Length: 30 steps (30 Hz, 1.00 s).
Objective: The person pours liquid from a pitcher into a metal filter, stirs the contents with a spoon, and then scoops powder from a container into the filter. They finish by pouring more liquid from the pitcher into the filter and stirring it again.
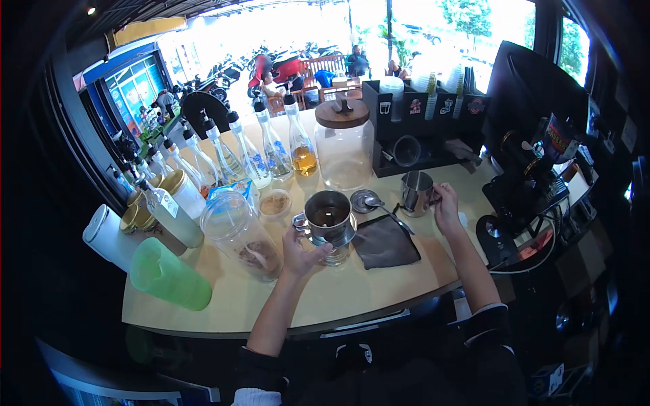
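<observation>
A metal drip filter (pixel 328 213) with dark liquid inside sits on top of a small clear glass (pixel 337 256). My left hand (pixel 302 254) is closed around the left side of the glass, its thumb across the front just below the filter's plate; its other fingers are partly hidden. On the right, a steel cup (pixel 415 192) is held by its handle in my right hand (pixel 445 204). Between the hands lie a dark folded cloth (pixel 386 242) and a spoon (pixel 380 203) resting on a round metal lid (pixel 362 201).
Left of the glass stand a clear plastic jar (pixel 247 247), a green pitcher (pixel 169 274) and a small tub of brown powder (pixel 275 203). Pump bottles (pixel 271 145) and a wooden-lidded glass jar (pixel 344 149) line the back. A black cup rack (pixel 426 111) and a monitor (pixel 531 95) rise behind right.
</observation>
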{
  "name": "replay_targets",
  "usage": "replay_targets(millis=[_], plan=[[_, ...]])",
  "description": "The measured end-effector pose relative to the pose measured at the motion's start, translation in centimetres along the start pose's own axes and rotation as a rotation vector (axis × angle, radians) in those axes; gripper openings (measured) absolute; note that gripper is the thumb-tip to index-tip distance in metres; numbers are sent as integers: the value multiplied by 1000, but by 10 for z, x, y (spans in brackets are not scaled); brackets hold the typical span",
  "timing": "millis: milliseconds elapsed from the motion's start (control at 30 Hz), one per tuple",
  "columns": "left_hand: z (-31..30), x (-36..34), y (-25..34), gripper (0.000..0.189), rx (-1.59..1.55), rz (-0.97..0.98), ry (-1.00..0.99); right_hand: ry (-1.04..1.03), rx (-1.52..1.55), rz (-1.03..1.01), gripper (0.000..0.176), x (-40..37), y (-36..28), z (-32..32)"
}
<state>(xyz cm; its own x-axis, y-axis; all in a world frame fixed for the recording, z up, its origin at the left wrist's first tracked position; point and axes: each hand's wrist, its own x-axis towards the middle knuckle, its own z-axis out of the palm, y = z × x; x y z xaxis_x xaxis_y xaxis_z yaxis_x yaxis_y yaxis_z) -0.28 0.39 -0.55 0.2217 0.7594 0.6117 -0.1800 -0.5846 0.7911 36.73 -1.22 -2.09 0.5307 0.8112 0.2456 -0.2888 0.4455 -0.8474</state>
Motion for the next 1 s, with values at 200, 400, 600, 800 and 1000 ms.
replay_targets(millis=[200,400,600,800,1000], plan=[[-3,0,-3,70,-19,0,-11,150,-838,-459,9,-13,-13,-1],[-1,1,3,73,18,-11,-17,-503,-1275,-392,18,-81,-13,41],[-2,1,-3,70,22,9,-10,-475,-1477,-394,18,-84,6,47],[-4,2,-2,68,39,21,-41,-504,-1489,-167,19,-76,1,48],[-3,2,-1,68,33,9,-28,-448,-1462,-59,16,-72,-14,56]])
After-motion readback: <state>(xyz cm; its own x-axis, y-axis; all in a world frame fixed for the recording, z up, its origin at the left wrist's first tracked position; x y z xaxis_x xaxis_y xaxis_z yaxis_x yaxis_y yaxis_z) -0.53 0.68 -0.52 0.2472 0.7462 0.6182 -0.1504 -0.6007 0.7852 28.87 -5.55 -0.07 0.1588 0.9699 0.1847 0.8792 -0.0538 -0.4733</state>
